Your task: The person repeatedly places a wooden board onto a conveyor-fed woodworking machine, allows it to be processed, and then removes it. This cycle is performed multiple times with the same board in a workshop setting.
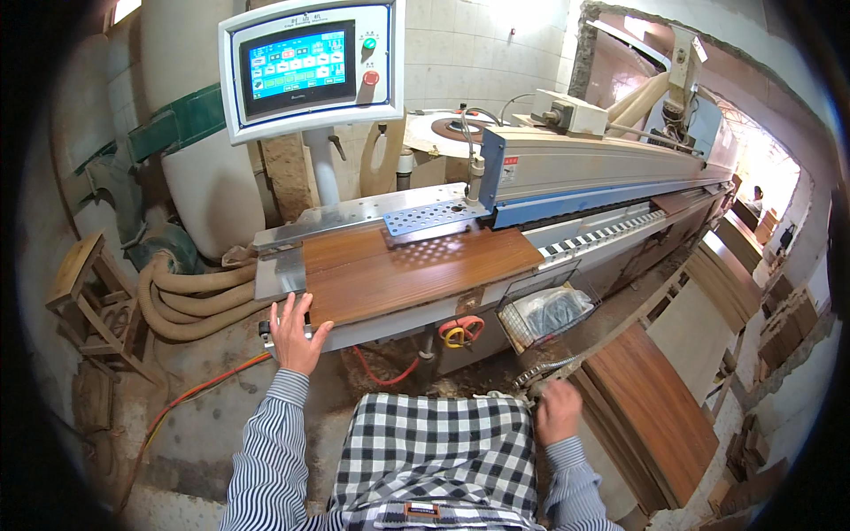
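Observation:
A brown wood-grain panel (412,272) lies on the infeed table of an edge banding machine (597,166), partly beneath a blue perforated guard (431,218). My left hand (295,335) rests with spread fingers at the panel's near left corner, beside the metal table edge; it grips nothing that I can see. Low on the right, my right hand (559,410) is slightly blurred with curled fingers, near the stack of brown panels (654,405); whether it holds anything cannot be made out. A checked apron (438,445) covers my lap.
A control panel with a lit screen (299,63) stands above the table. Below hang a wire basket (548,312) and a red and yellow coil (461,332). Ribbed hoses (192,292) and a wooden stool (93,299) are at left. Air hoses cross the floor. A person (756,194) is far right.

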The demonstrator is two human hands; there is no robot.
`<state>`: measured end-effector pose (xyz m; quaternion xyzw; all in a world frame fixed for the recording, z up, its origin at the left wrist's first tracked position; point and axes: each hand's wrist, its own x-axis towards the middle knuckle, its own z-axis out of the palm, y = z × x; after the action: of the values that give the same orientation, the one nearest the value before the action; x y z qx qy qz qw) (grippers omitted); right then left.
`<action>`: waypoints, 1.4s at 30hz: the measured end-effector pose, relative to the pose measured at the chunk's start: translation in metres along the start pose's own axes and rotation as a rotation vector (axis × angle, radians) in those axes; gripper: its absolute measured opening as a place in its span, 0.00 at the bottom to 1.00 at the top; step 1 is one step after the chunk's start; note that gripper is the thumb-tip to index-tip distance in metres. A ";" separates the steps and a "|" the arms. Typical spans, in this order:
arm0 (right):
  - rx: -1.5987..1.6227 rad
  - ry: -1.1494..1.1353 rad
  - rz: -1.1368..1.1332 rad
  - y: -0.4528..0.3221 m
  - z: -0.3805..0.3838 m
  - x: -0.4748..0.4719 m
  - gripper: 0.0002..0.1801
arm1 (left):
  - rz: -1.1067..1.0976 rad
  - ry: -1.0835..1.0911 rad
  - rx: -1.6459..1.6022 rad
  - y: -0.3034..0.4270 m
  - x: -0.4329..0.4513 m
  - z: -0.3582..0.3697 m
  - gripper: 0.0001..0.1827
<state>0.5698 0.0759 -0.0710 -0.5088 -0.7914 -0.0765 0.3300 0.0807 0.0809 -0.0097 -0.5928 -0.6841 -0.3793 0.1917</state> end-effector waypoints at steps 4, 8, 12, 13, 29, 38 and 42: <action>-0.492 0.011 0.130 0.053 -0.022 0.047 0.24 | 0.103 0.024 0.055 -0.001 -0.002 0.009 0.25; -0.477 -0.111 0.141 0.113 -0.014 0.041 0.20 | 0.129 0.074 0.053 -0.004 -0.003 0.013 0.22; -0.408 -0.106 0.132 0.101 -0.021 0.037 0.16 | 0.128 0.087 0.053 -0.004 -0.004 0.014 0.21; -0.418 -0.107 0.116 0.098 -0.023 0.033 0.16 | 0.118 0.079 0.048 -0.004 -0.004 0.013 0.20; 1.095 0.802 1.468 0.066 -0.074 -0.094 0.19 | 0.083 0.113 0.035 -0.002 -0.007 0.013 0.18; 1.421 0.551 1.372 0.026 -0.049 -0.106 0.18 | 0.095 0.101 0.046 -0.003 -0.004 0.014 0.18; 1.413 0.897 1.337 0.020 -0.075 -0.130 0.24 | 0.102 0.093 0.023 -0.002 -0.004 0.013 0.18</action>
<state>0.6547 -0.0476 -0.0956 -0.4582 -0.0236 0.4151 0.7856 0.0823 0.0883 -0.0215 -0.6064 -0.6476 -0.3884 0.2491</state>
